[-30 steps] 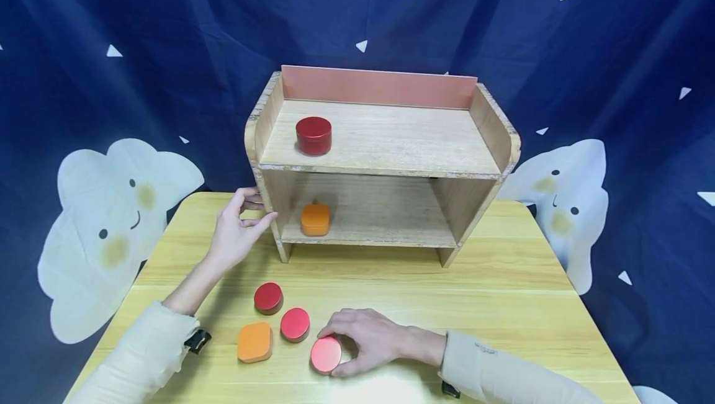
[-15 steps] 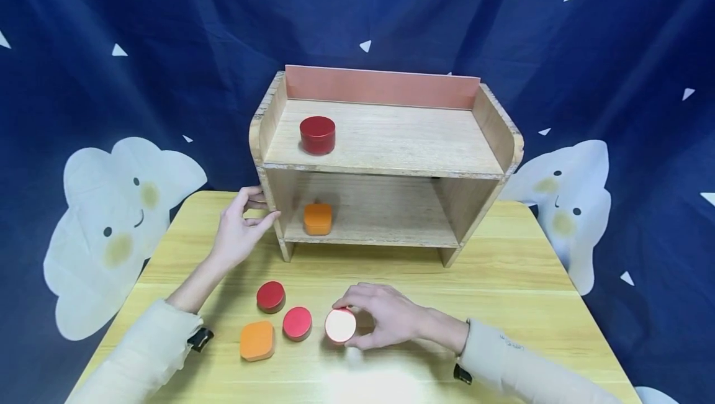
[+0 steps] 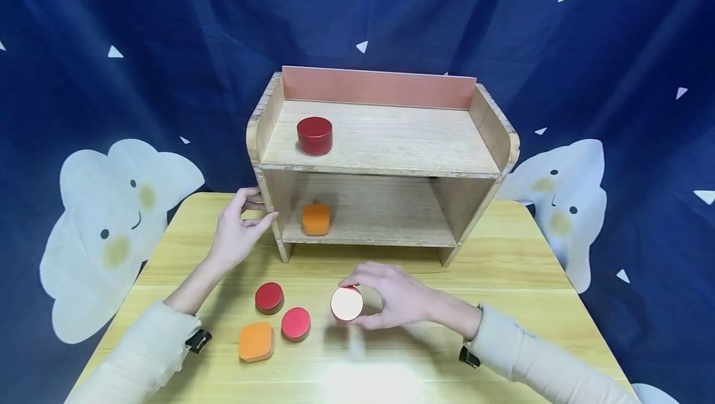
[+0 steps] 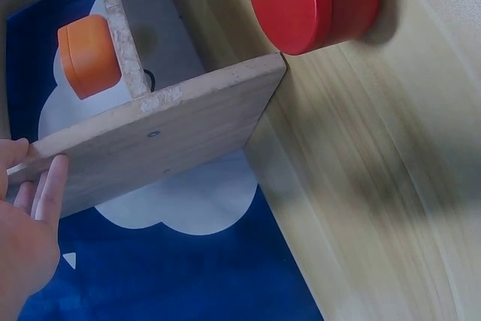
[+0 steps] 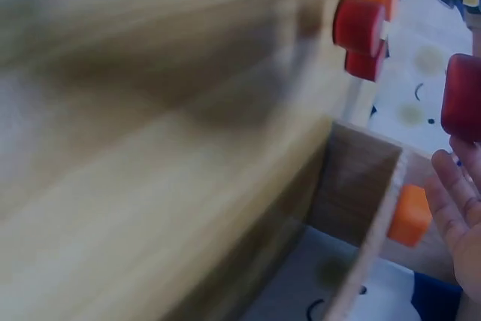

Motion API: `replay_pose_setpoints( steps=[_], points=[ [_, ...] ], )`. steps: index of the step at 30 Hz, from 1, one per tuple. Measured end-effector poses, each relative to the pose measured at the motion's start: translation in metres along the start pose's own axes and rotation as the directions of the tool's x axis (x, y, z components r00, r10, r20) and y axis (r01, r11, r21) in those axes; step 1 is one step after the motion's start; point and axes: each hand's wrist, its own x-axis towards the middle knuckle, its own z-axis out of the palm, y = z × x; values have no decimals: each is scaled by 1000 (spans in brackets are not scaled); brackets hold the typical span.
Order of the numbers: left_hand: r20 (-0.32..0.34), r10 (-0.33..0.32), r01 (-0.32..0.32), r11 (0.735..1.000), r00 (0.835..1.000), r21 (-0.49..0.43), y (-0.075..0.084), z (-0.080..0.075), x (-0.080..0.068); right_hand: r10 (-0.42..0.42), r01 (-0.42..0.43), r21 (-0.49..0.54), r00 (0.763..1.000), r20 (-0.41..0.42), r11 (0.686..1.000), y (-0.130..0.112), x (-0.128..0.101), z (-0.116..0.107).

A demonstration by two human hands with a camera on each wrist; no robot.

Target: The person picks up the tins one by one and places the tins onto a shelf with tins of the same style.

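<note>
the right hand (image 3: 393, 300) pinches a shiny round red tin (image 3: 347, 304) above the table (image 3: 536, 292), in front of the pale wooden two-tier shelf (image 3: 391, 137), whose side the left hand's (image 3: 237, 230) fingers grip. seemingly the lifting step; next likely calls for a steady hold.

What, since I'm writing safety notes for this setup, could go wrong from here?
The right hand holds a round red container above the table between thumb and fingers, so it might slip and drop.
The left hand grips the shelf unit at its left side; a tug could shift it and perhaps jostle the dark red container on its top level.
</note>
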Motion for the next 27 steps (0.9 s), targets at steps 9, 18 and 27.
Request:
replay_pose_setpoints(
  steps=[9,18,27],
  points=[
    [3,-4,4,1000,1000,5,1,0,0,-39,34,-71,997,-71,997,-4,13,-34],
    [5,-9,9,1000,1000,15,2,0,-1,-140,121,-128,979,-150,984,-8,22,-70],
    [-1,4,-4,1000,1000,21,1,0,-1,-147,120,-126,961,-234,985,-12,34,-105]
  ],
)
